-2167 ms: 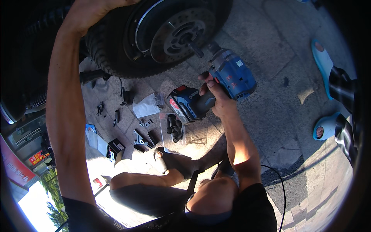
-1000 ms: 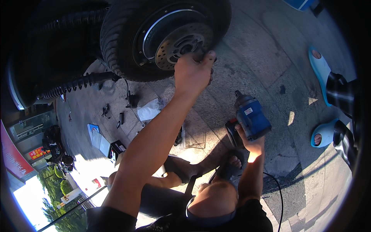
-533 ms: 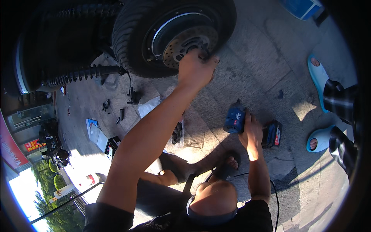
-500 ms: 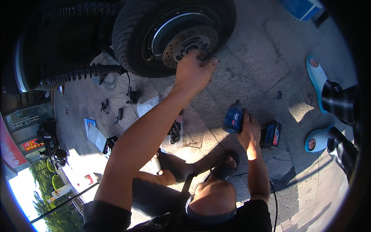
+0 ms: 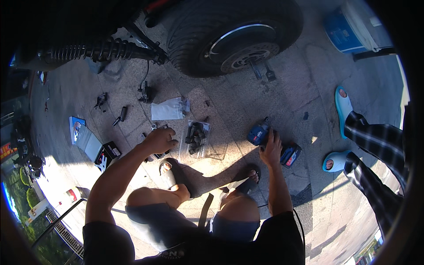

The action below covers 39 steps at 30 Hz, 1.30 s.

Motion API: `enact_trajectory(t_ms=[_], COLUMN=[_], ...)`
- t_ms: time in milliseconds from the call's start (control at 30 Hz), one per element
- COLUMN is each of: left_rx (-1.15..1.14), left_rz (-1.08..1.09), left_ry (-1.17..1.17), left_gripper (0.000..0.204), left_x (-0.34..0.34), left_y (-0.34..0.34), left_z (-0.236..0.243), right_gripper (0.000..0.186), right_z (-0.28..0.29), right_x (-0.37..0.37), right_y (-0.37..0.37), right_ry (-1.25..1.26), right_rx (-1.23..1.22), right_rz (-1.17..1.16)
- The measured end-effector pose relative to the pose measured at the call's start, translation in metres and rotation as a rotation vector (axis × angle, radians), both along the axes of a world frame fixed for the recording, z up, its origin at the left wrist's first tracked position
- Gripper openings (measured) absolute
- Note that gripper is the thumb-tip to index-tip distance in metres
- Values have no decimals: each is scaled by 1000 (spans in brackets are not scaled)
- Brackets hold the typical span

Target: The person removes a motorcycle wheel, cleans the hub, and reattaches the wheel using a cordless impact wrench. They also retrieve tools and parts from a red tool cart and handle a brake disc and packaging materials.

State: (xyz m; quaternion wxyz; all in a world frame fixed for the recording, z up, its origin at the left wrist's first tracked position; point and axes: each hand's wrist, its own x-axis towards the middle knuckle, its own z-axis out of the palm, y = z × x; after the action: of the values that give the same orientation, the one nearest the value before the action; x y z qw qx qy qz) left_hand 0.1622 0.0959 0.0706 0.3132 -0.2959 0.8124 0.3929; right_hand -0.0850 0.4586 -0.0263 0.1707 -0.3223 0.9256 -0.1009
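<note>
My right hand (image 5: 270,152) is wrapped round the handle of a blue and black cordless impact driver (image 5: 257,134), which lies on the paving with its battery to the right. My left hand (image 5: 160,140) hovers at centre left, thumb and fingers apart, with nothing visible in it. Beneath it lie small dark metal parts (image 5: 162,154), partly hidden by the hand. Beside it is a clear plastic tray (image 5: 205,140) of black impact sockets (image 5: 194,137). At the top stands a wheel (image 5: 190,51) with a drilled brake disc (image 5: 240,62) and an axle (image 5: 255,70) jutting toward me.
A coil-spring shock absorber (image 5: 106,49) reaches in beside the wheel. A plastic bag (image 5: 168,110), an open box (image 5: 95,148) and loose parts (image 5: 101,100) lie on the left. Another person's slippered foot (image 5: 343,104) is at right, below a blue and white bucket (image 5: 346,33).
My left hand has left the wheel hub and come down and left, over the small parts. The right hand stays on the impact driver. The view has shifted, showing more of the ground.
</note>
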Motion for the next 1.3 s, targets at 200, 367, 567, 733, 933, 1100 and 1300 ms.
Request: enact_trajectory(t_ms=[200,367,567,733,933,1100,1300], left_rx=[35,123,350,386,405,409,502], left_rz=[884,689,1201,1411,1710,1984,2070], left_ry=[-222,-154,-212,-150,-15,-4,-107], left_gripper=[23,33,21,29,40,41,42], left_x=[162,255,305,353,441,532,694], left_y=[5,93,159,205,242,252,205], left_z=[-9,84,212,303,399,441,419], right_gripper=[79,55,52,49,41,41,39], right_z=[52,114,205,311,408,453,488], right_x=[47,122,210,234,226,246,360], right_y=[7,-3,-38,-17,12,-23,-179], right_ry=[-109,-240,-641,-762,-642,-547,-355], right_rx=[82,-43,-45,89,410,614,561], right_rz=[-275,-61,229,306,350,216,74])
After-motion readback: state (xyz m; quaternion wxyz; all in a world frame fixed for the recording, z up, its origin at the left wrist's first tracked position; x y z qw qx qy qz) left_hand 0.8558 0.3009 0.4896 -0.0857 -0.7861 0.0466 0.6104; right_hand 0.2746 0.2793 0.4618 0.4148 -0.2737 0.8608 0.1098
